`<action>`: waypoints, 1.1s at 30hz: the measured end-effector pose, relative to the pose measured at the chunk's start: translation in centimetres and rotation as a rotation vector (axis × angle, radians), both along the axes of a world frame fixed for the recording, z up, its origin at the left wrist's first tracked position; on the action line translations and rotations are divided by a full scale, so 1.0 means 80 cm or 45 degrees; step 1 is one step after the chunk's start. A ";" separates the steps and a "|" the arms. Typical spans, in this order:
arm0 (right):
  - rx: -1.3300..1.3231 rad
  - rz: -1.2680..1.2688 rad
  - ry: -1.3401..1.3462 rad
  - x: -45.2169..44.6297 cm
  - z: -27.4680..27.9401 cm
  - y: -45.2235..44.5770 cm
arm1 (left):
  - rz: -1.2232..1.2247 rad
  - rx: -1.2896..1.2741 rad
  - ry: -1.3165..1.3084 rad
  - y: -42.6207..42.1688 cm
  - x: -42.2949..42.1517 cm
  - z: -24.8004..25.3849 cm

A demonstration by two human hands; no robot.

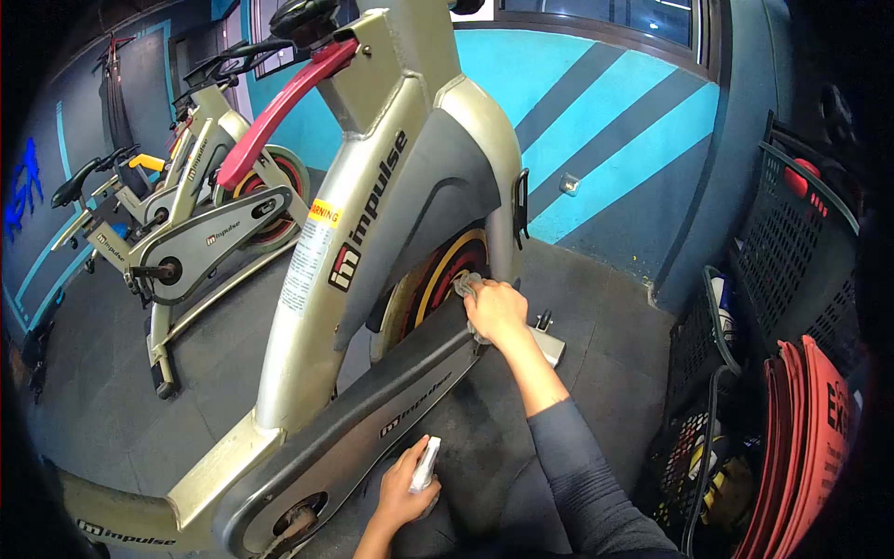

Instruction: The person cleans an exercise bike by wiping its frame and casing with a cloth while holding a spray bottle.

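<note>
An exercise bike [307, 233] with a pale gold frame and "impulse" lettering fills the middle of the view. My right hand [498, 312] is closed around a grey cloth [467, 285], at the hub of the bike's dark flywheel [424, 291] with red and yellow rings. Lower down, beside the grey chain guard [372, 438], my left hand [405, 489] grips what looks like a small spray bottle [426, 466] with a white top. Fingers hide part of its body.
Another similar bike [209, 238] stands at the left. Along the right side are dark plastic baskets [792, 242] and a stack of red folded items [805, 438]. A blue wall [559, 102] with grey stripes rises behind the dark floor [596, 298].
</note>
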State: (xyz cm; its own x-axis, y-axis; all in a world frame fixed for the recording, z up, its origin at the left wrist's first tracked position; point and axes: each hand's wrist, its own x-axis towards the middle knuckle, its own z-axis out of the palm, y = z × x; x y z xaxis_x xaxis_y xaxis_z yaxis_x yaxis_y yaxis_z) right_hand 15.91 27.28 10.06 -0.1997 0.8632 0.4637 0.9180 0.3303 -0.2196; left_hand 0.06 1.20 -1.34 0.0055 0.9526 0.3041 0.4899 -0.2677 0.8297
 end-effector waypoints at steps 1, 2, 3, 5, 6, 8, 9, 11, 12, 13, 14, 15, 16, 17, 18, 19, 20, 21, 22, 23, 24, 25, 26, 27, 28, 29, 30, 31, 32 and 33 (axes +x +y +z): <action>-0.072 0.003 -0.041 0.000 0.002 0.008 | 0.001 -0.009 0.025 0.001 0.001 0.002; -0.064 -0.015 -0.058 -0.001 0.002 0.014 | 0.001 -0.020 0.050 0.000 0.002 0.003; -0.066 -0.018 -0.057 -0.002 0.004 0.015 | -0.002 -0.023 0.051 0.001 0.004 0.001; -0.102 -0.047 -0.113 -0.005 0.006 0.013 | 0.003 -0.004 0.080 0.002 0.005 -0.002; -0.066 -0.062 -0.100 -0.007 0.002 0.010 | 0.004 -0.002 0.087 0.000 0.004 0.000; -0.014 -0.068 -0.026 -0.006 -0.007 0.000 | -0.009 0.009 0.087 -0.002 0.004 0.004; 0.030 -0.073 0.043 -0.007 -0.006 -0.007 | -0.002 0.016 0.091 -0.003 0.005 0.007; 0.027 -0.082 0.034 -0.006 -0.007 -0.022 | 0.019 0.042 0.126 -0.007 0.004 0.012; 0.081 -0.032 0.098 -0.003 -0.009 -0.032 | 0.016 0.040 0.128 -0.008 0.002 0.008; 0.135 0.017 0.158 0.000 -0.010 -0.043 | 0.014 0.030 0.091 -0.006 0.000 0.001; 0.205 0.072 0.212 0.003 -0.015 -0.055 | 0.012 0.020 0.051 -0.005 0.000 -0.003; 0.198 0.109 0.241 0.004 -0.012 -0.071 | 0.010 0.019 0.045 -0.005 0.001 -0.004; 0.173 0.115 0.265 0.004 -0.014 -0.085 | 0.008 0.031 0.056 -0.005 0.002 -0.003; 0.149 0.121 0.292 0.002 -0.015 -0.099 | 0.007 0.043 0.071 -0.004 0.001 -0.001; 0.099 0.113 0.294 -0.002 -0.013 -0.114 | 0.003 0.026 0.069 -0.005 0.003 0.004; 0.093 0.118 0.290 -0.006 -0.011 -0.127 | 0.003 0.022 0.071 -0.006 0.005 0.008; 0.153 0.122 0.279 -0.008 -0.017 -0.131 | 0.014 0.047 0.100 -0.006 0.007 0.011; 0.213 0.128 0.269 -0.010 -0.022 -0.133 | 0.026 0.072 0.130 -0.006 0.007 0.013; 0.209 0.129 0.274 -0.010 -0.023 -0.130 | 0.028 0.068 0.135 -0.007 0.006 0.013; 0.192 0.116 0.262 -0.009 -0.023 -0.125 | 0.024 0.012 0.098 -0.008 0.006 0.013; 0.174 0.103 0.249 -0.008 -0.023 -0.119 | 0.019 -0.045 0.060 -0.008 0.005 0.012; 0.165 0.102 0.252 -0.006 -0.026 -0.109 | 0.019 -0.054 0.062 -0.008 0.004 0.009; 0.192 0.048 0.200 -0.003 -0.031 -0.094 | 0.028 -0.037 0.035 -0.007 0.004 0.005; 0.222 -0.005 0.148 0.001 -0.033 -0.079 | 0.037 -0.018 0.007 -0.005 0.004 0.003; 0.159 -0.041 0.148 0.007 -0.029 -0.065 | 0.035 -0.020 0.008 -0.004 0.003 0.001; 0.190 -0.073 0.167 0.012 -0.032 -0.049 | 0.025 -0.022 0.003 -0.004 0.002 0.000; 0.148 -0.072 0.166 0.018 -0.025 -0.040 | 0.017 -0.024 -0.003 -0.003 0.002 0.000; 0.106 -0.073 0.165 0.024 -0.019 -0.032 | 0.019 -0.023 -0.005 -0.003 0.002 0.002; 0.172 -0.058 0.176 0.028 -0.026 -0.018 | 0.021 -0.009 0.037 -0.003 0.003 0.005; 0.171 -0.060 0.170 0.029 -0.022 -0.018 | 0.022 0.002 0.078 -0.004 0.004 0.008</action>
State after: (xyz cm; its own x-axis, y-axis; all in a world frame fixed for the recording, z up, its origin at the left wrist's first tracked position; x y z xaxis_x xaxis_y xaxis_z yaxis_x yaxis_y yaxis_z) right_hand 18.20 25.83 8.34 -0.0894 0.7987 0.5950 0.8986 0.3223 -0.2976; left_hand 0.39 0.92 -0.72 0.0076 0.9523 0.3052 0.5446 -0.2599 0.7974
